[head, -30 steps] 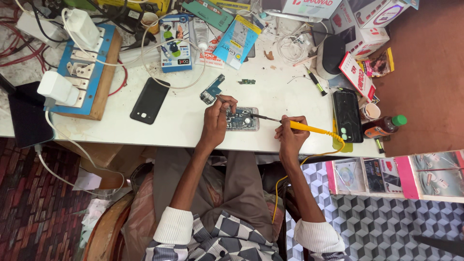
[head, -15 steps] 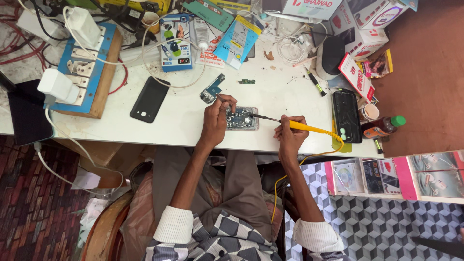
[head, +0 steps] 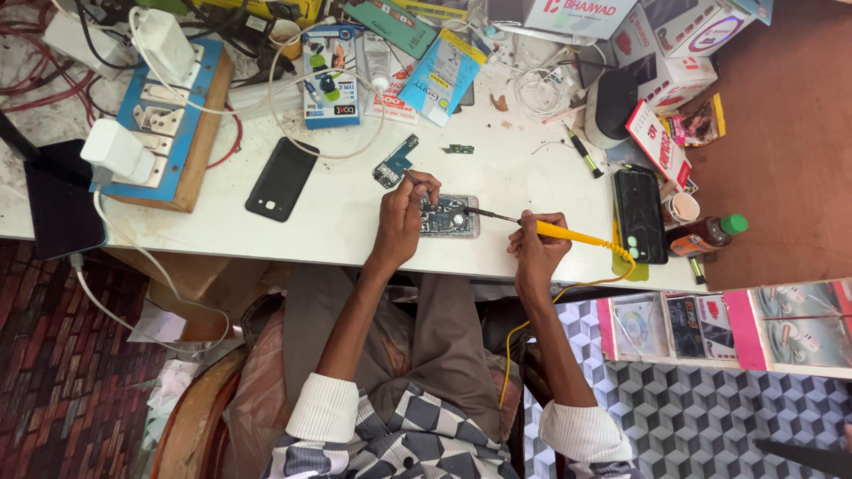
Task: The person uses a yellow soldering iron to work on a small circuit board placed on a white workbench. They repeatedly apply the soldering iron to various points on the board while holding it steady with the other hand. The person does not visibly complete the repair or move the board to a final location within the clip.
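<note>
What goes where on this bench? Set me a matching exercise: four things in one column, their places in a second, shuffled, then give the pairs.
Things:
1. soldering iron
2. opened phone
3. black phone back
4. small bottle with green cap

Places:
A. lying alone on the table, left of the left hand
B. at the table's right edge, on its side
C. in the right hand, tip towards the board
D. under the left hand's fingertips

Pairs: 1-C, 2-D, 3-A, 4-B
</note>
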